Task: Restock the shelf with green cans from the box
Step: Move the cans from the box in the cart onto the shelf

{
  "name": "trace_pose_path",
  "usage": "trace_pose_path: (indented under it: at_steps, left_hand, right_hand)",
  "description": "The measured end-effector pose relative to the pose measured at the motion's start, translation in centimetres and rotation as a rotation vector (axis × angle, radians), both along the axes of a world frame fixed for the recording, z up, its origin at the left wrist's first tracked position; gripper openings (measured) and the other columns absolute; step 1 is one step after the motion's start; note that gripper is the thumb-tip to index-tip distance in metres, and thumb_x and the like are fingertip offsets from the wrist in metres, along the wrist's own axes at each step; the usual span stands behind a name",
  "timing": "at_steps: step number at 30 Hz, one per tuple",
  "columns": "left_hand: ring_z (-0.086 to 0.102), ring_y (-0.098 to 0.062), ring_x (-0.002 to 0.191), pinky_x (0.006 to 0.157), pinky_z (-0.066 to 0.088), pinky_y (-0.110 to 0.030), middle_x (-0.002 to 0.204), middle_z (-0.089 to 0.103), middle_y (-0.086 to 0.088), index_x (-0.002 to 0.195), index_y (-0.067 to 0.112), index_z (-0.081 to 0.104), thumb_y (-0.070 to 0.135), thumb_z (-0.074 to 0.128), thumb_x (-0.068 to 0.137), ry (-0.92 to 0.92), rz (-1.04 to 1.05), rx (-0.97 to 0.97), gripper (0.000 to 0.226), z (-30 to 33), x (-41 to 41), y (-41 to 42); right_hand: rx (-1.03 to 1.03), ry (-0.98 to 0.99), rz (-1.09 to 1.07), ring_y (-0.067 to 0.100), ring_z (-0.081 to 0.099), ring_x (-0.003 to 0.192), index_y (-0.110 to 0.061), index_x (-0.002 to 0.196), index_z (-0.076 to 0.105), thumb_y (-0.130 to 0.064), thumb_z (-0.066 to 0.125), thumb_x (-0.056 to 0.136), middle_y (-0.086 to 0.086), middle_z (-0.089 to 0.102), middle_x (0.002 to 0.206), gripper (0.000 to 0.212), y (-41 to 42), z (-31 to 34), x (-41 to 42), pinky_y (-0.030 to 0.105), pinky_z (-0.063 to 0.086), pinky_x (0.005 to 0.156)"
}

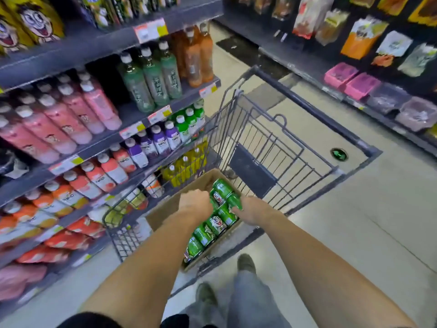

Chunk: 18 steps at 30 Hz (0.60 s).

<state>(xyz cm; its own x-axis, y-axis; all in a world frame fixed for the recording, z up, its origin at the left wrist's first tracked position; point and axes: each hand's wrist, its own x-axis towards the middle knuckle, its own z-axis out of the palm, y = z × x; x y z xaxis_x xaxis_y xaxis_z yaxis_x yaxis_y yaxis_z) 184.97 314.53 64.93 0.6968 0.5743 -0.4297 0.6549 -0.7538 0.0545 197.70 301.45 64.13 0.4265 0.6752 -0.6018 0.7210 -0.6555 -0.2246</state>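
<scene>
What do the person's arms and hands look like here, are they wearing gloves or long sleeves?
No gloves: the left hand and right hand are bare, and both forearms are uncovered up to near the bottom edge of the picture. There, dark sleeve edges show, apparently short black sleeves. No watch, ring or bracelet is visible. Below are grey trousers and olive-coloured shoes.

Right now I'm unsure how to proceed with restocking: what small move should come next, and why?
Probably lift the green cans out of the box: the left hand and right hand already sit on them, the cans lie inside the cart, and the shelf is left.
</scene>
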Motion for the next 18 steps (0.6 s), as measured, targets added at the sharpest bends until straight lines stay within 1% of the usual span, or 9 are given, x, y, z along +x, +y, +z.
trace_pose_path:
  at_steps: [2,5,8,11,13,15,18]
  left_hand:
    - [0.063,-0.029,0.104,0.086,0.048,-0.038,0.116,0.065,-0.009,0.113,0.015,0.063,0.031,0.047,0.092,0.038,0.064,-0.055,0.031,-1.2,0.0,0.2]
    - [0.063,-0.028,0.101,0.081,0.048,-0.036,0.114,0.065,-0.009,0.109,0.014,0.064,0.029,0.049,0.09,0.103,0.167,-0.115,0.028,-2.9,0.3,0.8]
    - [0.061,-0.03,0.109,0.085,0.049,-0.038,0.12,0.063,-0.012,0.115,0.01,0.063,0.033,0.049,0.093,0.145,0.294,-0.183,0.035,-5.0,0.7,0.7]
    - [0.061,-0.032,0.11,0.087,0.05,-0.039,0.121,0.063,-0.014,0.116,0.008,0.06,0.031,0.049,0.093,0.168,0.433,-0.249,0.035,-7.7,1.4,0.1]
    - [0.062,-0.032,0.109,0.087,0.05,-0.039,0.12,0.063,-0.015,0.115,0.008,0.061,0.033,0.049,0.092,0.202,0.526,-0.292,0.036,-9.6,1.3,-0.3]
    - [0.063,-0.031,0.106,0.085,0.051,-0.037,0.115,0.065,-0.013,0.111,0.01,0.063,0.036,0.049,0.091,0.238,0.615,-0.344,0.036,-11.4,0.6,-0.7]
    - [0.065,-0.029,0.102,0.083,0.052,-0.035,0.111,0.068,-0.011,0.104,0.011,0.067,0.029,0.053,0.089,0.282,0.773,-0.413,0.027,-14.3,-1.6,-1.1]
  right_hand:
    - [-0.035,0.039,0.038,0.033,0.055,0.115,-0.003,0.124,0.051,-0.048,0.043,0.099,0.019,0.058,0.126,0.052,1.5,-1.8,0.8,0.04,0.045,0.094]
    - [-0.089,0.111,0.07,0.034,0.056,0.114,-0.001,0.124,0.052,-0.048,0.043,0.099,0.02,0.059,0.126,0.053,3.5,-4.6,2.2,0.038,0.045,0.091]
    - [-0.133,0.167,0.125,0.034,0.058,0.114,-0.002,0.12,0.054,-0.047,0.043,0.099,0.022,0.061,0.123,0.051,4.7,-7.5,3.4,0.038,0.043,0.092]
    - [-0.222,0.218,0.151,0.032,0.054,0.121,-0.005,0.129,0.052,-0.05,0.043,0.099,0.018,0.057,0.13,0.055,5.5,-10.7,4.0,0.038,0.041,0.097]
    - [-0.226,0.256,0.162,0.032,0.056,0.117,-0.006,0.127,0.054,-0.048,0.046,0.098,0.019,0.058,0.128,0.052,6.3,-12.9,3.8,0.035,0.044,0.092]
    - [-0.23,0.313,0.194,0.032,0.059,0.11,-0.005,0.119,0.057,-0.043,0.047,0.098,0.02,0.061,0.122,0.045,7.2,-15.0,2.6,0.03,0.044,0.082]
    - [-0.263,0.374,0.25,0.03,0.059,0.098,-0.008,0.119,0.057,-0.047,0.047,0.097,0.015,0.063,0.116,0.045,8.5,-17.7,-0.5,0.029,0.04,0.072]
